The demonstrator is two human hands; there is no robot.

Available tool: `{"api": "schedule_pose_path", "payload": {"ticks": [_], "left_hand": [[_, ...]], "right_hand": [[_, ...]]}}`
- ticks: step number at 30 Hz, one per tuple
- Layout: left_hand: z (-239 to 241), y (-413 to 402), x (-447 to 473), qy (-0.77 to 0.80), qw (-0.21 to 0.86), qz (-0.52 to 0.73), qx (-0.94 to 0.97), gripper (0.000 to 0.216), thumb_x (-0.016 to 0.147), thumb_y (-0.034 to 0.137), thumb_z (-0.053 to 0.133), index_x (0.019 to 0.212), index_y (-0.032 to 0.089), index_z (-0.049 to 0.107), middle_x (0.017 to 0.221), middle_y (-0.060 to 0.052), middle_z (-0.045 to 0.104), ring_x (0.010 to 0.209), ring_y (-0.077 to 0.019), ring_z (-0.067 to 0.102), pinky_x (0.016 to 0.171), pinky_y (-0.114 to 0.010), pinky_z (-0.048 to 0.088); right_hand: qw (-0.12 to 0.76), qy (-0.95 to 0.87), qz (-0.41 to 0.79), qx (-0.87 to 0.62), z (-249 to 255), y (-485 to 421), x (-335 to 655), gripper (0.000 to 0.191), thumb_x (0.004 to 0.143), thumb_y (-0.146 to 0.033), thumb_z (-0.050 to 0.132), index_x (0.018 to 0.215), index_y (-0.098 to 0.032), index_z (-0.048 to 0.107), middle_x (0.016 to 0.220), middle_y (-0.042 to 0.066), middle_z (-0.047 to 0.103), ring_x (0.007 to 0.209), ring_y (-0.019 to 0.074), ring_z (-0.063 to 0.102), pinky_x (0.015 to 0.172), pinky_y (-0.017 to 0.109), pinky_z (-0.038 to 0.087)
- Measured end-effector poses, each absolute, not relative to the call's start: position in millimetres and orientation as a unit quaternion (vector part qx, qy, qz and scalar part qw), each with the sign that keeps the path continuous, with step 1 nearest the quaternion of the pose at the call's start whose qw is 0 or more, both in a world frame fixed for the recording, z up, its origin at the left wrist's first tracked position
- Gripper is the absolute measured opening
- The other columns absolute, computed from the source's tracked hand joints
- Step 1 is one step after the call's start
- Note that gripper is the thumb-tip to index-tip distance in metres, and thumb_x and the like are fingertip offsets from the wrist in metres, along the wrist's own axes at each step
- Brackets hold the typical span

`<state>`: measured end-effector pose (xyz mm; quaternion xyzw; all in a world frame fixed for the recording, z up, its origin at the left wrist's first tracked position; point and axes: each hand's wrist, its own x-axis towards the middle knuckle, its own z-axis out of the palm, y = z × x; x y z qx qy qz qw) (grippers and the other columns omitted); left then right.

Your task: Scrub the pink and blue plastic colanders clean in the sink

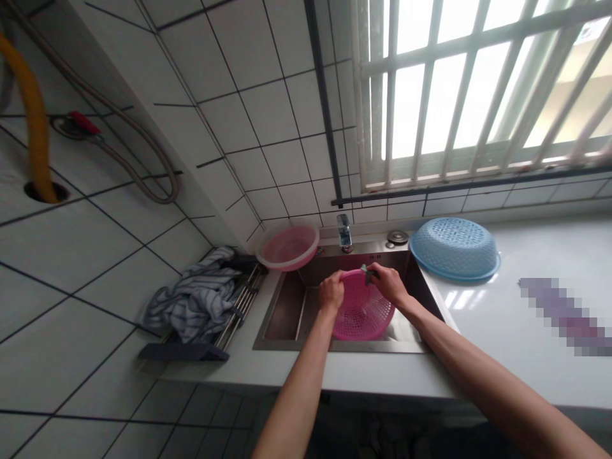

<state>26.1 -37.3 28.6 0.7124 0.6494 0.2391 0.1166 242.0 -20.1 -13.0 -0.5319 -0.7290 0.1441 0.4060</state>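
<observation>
A bright pink plastic colander (362, 315) is held tilted in the stainless steel sink (282, 319). My left hand (331, 291) has its fingers closed around the colander's left upper rim. At the top of the rim, my right hand (388, 284) pinches a small green scouring pad (366, 273), which touches the rim. Most of the pad is hidden by the fingers, and its far side cannot be seen. Behind the colander stands the chrome faucet (343, 231); I cannot make out any running water.
A pink basin (290, 247) rests at the sink's back left corner. An upturned blue basket (454, 248) lies on the white counter (535, 248) at right, near a drain strainer (397, 238). At left, a striped cloth (196, 296) covers part of a folding rack (184, 352). A barred window is behind.
</observation>
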Motion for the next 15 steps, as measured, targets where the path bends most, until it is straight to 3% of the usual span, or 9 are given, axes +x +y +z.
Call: {"api": "schedule_pose_path", "payload": {"ticks": [5, 9, 15], "left_hand": [[25, -40, 32, 0.620, 0.125, 0.190, 0.751, 0.029, 0.102, 0.022, 0.052, 0.112, 0.032, 0.078, 0.118, -0.004, 0.080, 0.107, -0.0218, 0.075, 0.090, -0.027, 0.050], [27, -36, 22, 0.662, 0.121, 0.254, 0.695, 0.032, 0.101, 0.018, 0.052, 0.118, 0.031, 0.076, 0.118, -0.004, 0.080, 0.108, -0.0208, 0.075, 0.090, -0.027, 0.051], [30, -33, 12, 0.714, 0.108, 0.304, 0.622, 0.028, 0.103, 0.025, 0.053, 0.120, 0.027, 0.076, 0.116, -0.008, 0.081, 0.107, -0.0232, 0.075, 0.089, -0.028, 0.052]], "right_hand": [[0.377, -0.778, 0.162, -0.476, -6, -25, 228, 0.028, 0.087, -0.010, 0.066, 0.107, -0.027, 0.075, 0.104, 0.003, 0.082, 0.089, 0.0219, 0.078, 0.080, 0.027, 0.055], [0.423, -0.713, 0.189, -0.526, -15, -14, 247, 0.025, 0.089, -0.015, 0.064, 0.109, -0.027, 0.075, 0.091, 0.001, 0.082, 0.077, 0.0200, 0.077, 0.070, 0.026, 0.055], [0.461, -0.661, 0.217, -0.551, -33, -3, 274, 0.018, 0.088, -0.023, 0.063, 0.102, -0.024, 0.074, 0.092, 0.003, 0.082, 0.076, 0.0198, 0.077, 0.070, 0.027, 0.056]]}}
